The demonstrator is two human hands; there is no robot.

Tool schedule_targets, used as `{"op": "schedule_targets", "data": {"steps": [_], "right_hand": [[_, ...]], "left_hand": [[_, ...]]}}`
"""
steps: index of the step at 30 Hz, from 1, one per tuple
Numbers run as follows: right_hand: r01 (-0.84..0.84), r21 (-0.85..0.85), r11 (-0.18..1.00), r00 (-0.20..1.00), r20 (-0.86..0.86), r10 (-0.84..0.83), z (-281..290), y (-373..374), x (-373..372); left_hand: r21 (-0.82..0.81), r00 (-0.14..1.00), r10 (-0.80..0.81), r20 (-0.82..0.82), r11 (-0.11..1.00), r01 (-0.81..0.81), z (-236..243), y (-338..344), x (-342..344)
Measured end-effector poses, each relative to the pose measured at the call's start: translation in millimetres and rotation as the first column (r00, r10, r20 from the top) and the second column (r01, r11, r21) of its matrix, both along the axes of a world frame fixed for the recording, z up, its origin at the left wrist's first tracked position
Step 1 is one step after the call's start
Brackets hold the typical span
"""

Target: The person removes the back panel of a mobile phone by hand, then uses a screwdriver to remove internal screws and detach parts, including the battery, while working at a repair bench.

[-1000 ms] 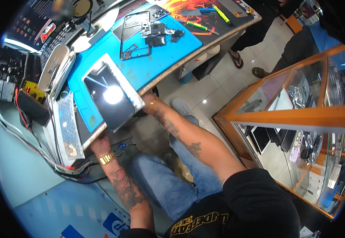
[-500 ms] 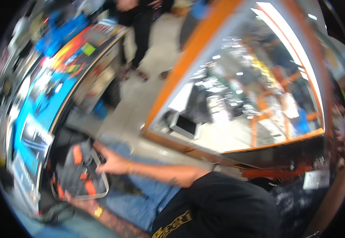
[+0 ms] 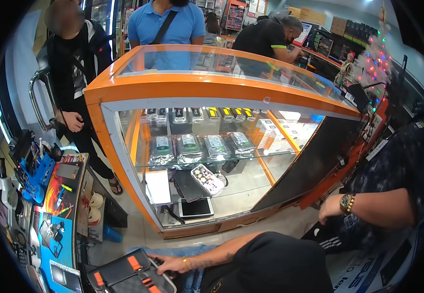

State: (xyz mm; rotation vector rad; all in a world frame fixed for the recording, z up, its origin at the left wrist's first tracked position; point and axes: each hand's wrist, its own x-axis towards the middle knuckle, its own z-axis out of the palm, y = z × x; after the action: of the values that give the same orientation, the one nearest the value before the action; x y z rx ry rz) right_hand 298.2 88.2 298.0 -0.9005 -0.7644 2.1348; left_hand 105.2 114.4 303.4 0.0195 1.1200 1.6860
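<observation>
Resting on the black bag with orange straps (image 3: 124,274), the right hand (image 3: 170,264) is seen with fingers (image 3: 157,266) loosely spread, nothing pinched. The bag is held on the lap beside the desk (image 3: 60,229). The left hand is hidden.

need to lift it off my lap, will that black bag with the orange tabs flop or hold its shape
The black bag probably holds its shape fairly well: its top panel looks flat and padded. It likely sags a little at the edges. With the right hand on one edge only, it may tilt.

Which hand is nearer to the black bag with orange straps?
Right. The right hand touches the right edge of the bag, its arm reaching across the lap. The left hand is out of view.
</observation>
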Motion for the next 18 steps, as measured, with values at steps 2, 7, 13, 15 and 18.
{"op": "schedule_targets", "data": {"steps": [2,7,13,15,18], "right_hand": [[0.025,0.038,0.999,0.999,-0.025,-0.024,-27.7,-5.4,32.1],[-0.048,-0.002,0.999,0.993,-0.105,0.048,13.0,-15.1,76.8],[-0.06,-0.109,0.992,0.997,0.032,0.064,27.2,-12.9,97.8],[0.029,-0.167,0.986,0.996,-0.078,-0.043,18.0,-21.7,109.2],[0.129,-0.068,0.989,0.974,-0.176,-0.139,-6.4,-18.1,86.6]], "left_hand": [[0.006,0.999,-0.031,-0.015,1.0,0.031,3.5,1.4,15.0],[0.033,0.999,0.0,-0.035,0.999,0.001,9.3,-13.6,18.1],[0.102,0.98,0.196,0.047,0.975,-0.199,4.8,-69.2,0.0],[0.08,0.977,0.213,0.026,0.973,-0.214,1.8,-80.6,8.4],[0.124,0.967,0.256,0.017,0.959,-0.256,-3.2,-91.5,-12.5]]}}
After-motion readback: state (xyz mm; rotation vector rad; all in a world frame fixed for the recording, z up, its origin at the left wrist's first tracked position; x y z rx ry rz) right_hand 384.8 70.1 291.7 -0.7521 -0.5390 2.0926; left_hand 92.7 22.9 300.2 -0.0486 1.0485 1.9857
